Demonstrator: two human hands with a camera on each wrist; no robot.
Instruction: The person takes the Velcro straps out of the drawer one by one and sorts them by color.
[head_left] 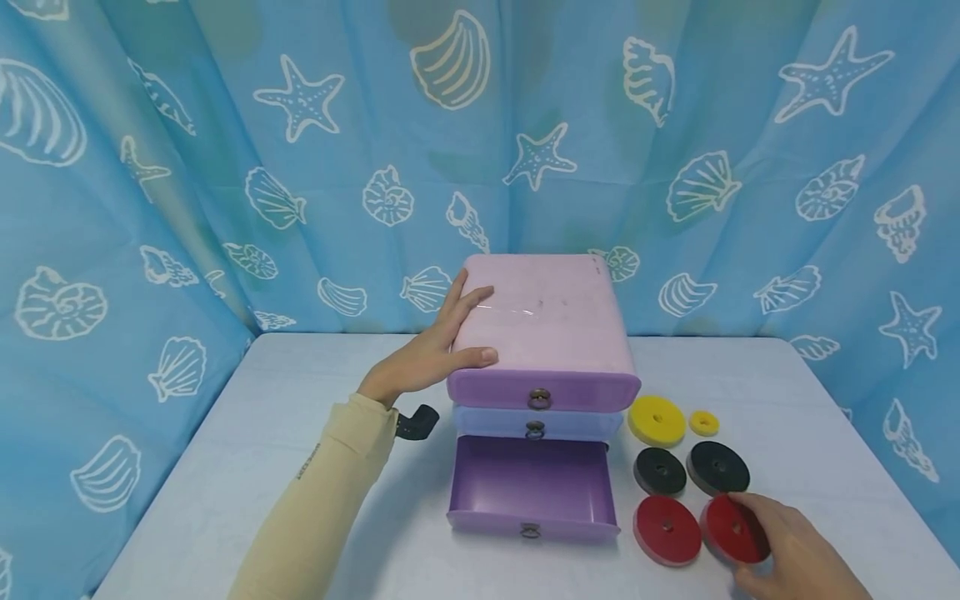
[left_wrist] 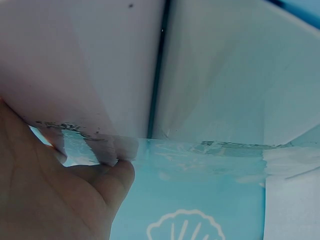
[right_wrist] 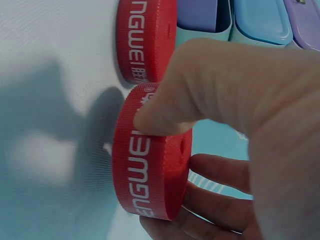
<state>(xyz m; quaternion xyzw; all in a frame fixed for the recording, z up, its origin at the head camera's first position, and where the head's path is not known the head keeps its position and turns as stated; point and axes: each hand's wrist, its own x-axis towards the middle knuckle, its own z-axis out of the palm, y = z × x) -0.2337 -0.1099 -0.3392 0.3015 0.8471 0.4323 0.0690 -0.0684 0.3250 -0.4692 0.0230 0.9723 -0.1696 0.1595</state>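
My left hand (head_left: pixel 427 354) lies over the left edge of a small drawer cabinet (head_left: pixel 543 312) with a pink top. Its fingers are spread, the thumb on the top near the front; in the left wrist view the hand (left_wrist: pixel 60 185) rests against the cabinet's side (left_wrist: pixel 90 65). The lowest drawer (head_left: pixel 531 479), purple, is pulled out with nothing inside. The blue and upper purple drawers are closed. At the lower right my right hand (head_left: pixel 795 550) grips a red tape roll (head_left: pixel 727 525) between thumb and fingers. White lettering runs round this tape roll (right_wrist: pixel 142 165) in the right wrist view.
Another red tape roll (head_left: pixel 666 532) lies left of the gripped one. Behind them are two black rolls (head_left: pixel 660 471) and two yellow rolls (head_left: pixel 657 420), one of these small. A blue shell-patterned curtain (head_left: pixel 570 208) hangs behind the white table (head_left: pixel 300 392).
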